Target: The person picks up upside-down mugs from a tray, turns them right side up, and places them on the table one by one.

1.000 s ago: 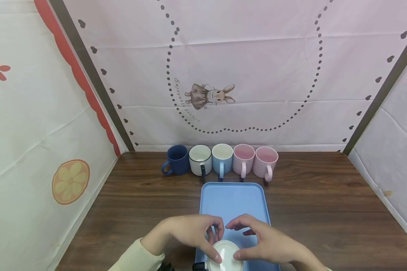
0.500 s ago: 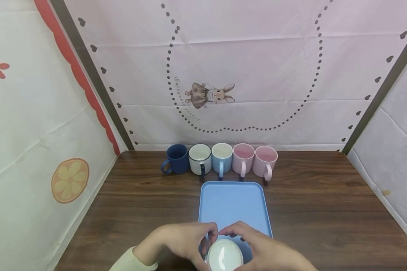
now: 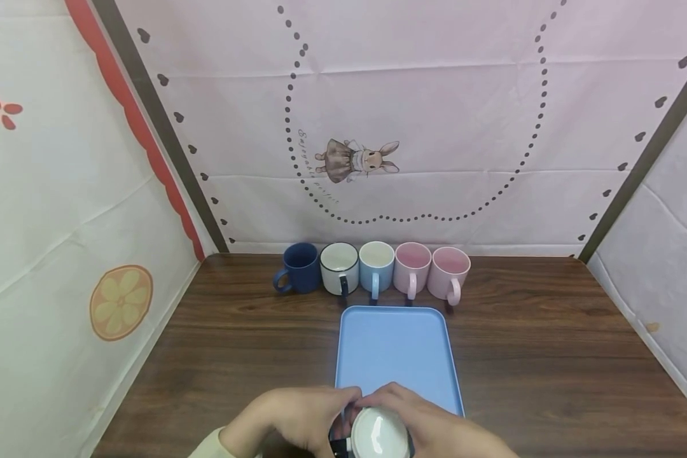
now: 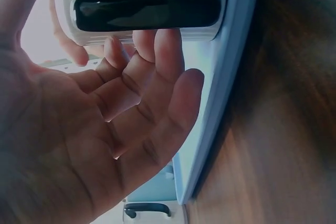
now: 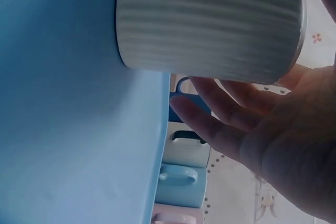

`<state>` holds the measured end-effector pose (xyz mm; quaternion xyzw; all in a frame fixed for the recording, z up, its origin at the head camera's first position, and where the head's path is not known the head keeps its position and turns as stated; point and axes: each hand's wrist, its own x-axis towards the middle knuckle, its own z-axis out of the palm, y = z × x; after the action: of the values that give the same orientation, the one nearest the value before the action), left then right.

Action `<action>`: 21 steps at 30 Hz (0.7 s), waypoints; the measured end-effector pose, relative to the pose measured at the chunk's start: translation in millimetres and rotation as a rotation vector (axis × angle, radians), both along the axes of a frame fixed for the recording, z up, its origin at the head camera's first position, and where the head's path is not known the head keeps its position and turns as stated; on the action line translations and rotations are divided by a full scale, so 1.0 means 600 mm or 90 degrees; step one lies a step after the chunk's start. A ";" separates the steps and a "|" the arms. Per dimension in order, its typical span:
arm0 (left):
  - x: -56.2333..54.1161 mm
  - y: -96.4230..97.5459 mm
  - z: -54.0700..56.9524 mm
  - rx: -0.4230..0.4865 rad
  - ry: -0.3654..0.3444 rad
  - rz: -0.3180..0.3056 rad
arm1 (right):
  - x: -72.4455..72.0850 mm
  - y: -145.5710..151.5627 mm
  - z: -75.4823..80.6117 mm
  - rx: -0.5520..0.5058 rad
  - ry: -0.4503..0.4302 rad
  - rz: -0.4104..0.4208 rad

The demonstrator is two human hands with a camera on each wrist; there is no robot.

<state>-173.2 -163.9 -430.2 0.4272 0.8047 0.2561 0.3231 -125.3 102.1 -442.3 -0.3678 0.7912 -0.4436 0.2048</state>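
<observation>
A white ribbed mug (image 3: 380,434) with a black handle (image 4: 147,11) stands upside down at the near end of a blue tray (image 3: 397,343). My left hand (image 3: 300,416) is at its handle side, fingers bent and fingertips against the wall in the left wrist view. From the other side my right hand (image 3: 426,423) curves round the mug; its fingers (image 5: 210,103) reach behind the ribbed wall. The two hands meet at the mug's far side in the head view. Part of each thumb is hidden or out of frame.
Several mugs stand in a row behind the tray: a dark blue mug (image 3: 301,267), a white mug with a black rim (image 3: 340,270), a light blue mug (image 3: 376,267) and two pink mugs, the rightmost pink mug (image 3: 448,273) slightly turned. Behind the wooden table (image 3: 549,356) hangs a printed cloth (image 3: 435,114).
Both hands have come down and nearer around the upturned mug, and their fingers have met beyond it. The tray and the row of mugs have stayed in place.
</observation>
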 end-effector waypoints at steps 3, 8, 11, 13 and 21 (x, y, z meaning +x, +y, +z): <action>0.001 -0.001 -0.003 -0.002 0.002 0.000 | 0.001 -0.003 -0.002 0.003 0.008 0.007; 0.003 -0.002 -0.009 -0.014 0.013 0.003 | 0.002 -0.008 -0.007 0.003 0.043 0.002; 0.006 -0.002 -0.013 -0.004 -0.032 0.003 | 0.001 -0.010 -0.007 0.003 0.035 0.001; 0.008 -0.003 -0.015 0.005 -0.061 0.000 | 0.000 -0.010 -0.007 0.004 0.035 0.004; 0.007 -0.006 -0.018 0.019 -0.044 -0.028 | -0.003 -0.013 -0.013 0.012 0.065 0.020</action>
<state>-169.2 -167.7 -441.0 0.4406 0.7794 0.2751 0.3502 -126.9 94.4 -450.4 -0.4005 0.7990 -0.4133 0.1745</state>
